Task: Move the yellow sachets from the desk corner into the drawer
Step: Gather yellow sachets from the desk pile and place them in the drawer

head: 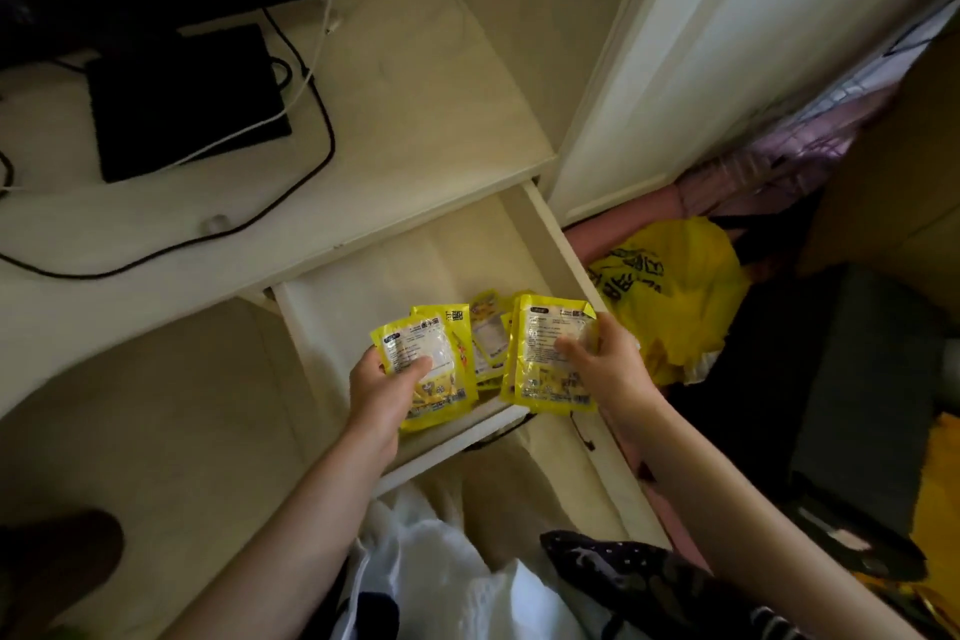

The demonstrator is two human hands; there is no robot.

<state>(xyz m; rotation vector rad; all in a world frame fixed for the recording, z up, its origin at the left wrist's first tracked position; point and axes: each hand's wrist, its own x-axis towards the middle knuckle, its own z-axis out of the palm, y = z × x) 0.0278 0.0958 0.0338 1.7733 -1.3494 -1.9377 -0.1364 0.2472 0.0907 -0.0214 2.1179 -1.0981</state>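
The cream drawer [363, 286] is pulled open below the desk top [426, 130]. My left hand [382, 390] grips a yellow sachet [431, 369] with a clear window, held over the drawer's front left. My right hand [605, 359] pinches a small stack of yellow sachets [545, 353] over the drawer's front right. More yellow sachets [488, 338] lie inside the drawer between my hands. The desk corner shows no sachets in view.
A black monitor base [182, 99] with black and white cables sits on the desk at left. A white cabinet panel [701, 68] stands right of the drawer. A yellow plastic bag [670, 291] lies on the floor beside it, with dark clutter further right.
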